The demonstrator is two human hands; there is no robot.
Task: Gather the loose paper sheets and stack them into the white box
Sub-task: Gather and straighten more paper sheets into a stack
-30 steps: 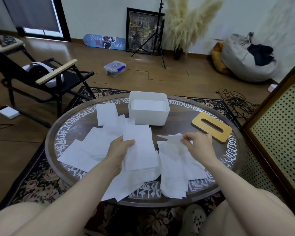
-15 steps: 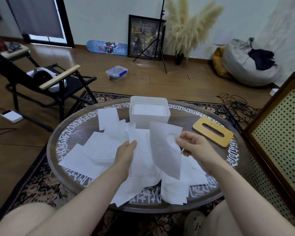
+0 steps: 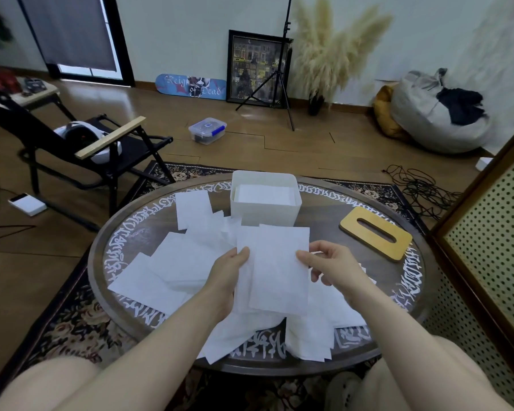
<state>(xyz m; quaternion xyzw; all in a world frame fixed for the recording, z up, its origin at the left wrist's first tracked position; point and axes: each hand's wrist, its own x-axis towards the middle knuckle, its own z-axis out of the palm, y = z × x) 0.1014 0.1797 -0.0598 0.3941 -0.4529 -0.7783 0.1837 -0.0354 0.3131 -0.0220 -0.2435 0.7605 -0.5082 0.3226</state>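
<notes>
Sheet lifted clear of the pile since half a second ago, now gripped from both sides and turned face-up. Then held only by right hand, dangling at an angle; now joined by left hand, thumb laid across the left edge, fingers hidden beneath. Right thumb pinching the opposite edge, remaining right fingers loosely curled behind the paper. A second ago, both hands down among the loose sheets on the surface, right hand only starting its pick.

Possibly a second sheet tucked just behind the held one on the left side; hard to tell whether held along with it or merely lying below.

White box straight ahead of both hands, beyond the fingertips, open-topped, already carrying a flat layer of paper inside. Wooden lid with its slot beyond the right hand and outward, well apart from the box.

Meaning for the task: one sheet secured and squared, likely ready for the carry forward into the box. Plenty left, though: more paper spread outward from the left hand, under both wrists, and below the right hand near the front rim. Early-to-middle stage, judging by the pile.
</notes>
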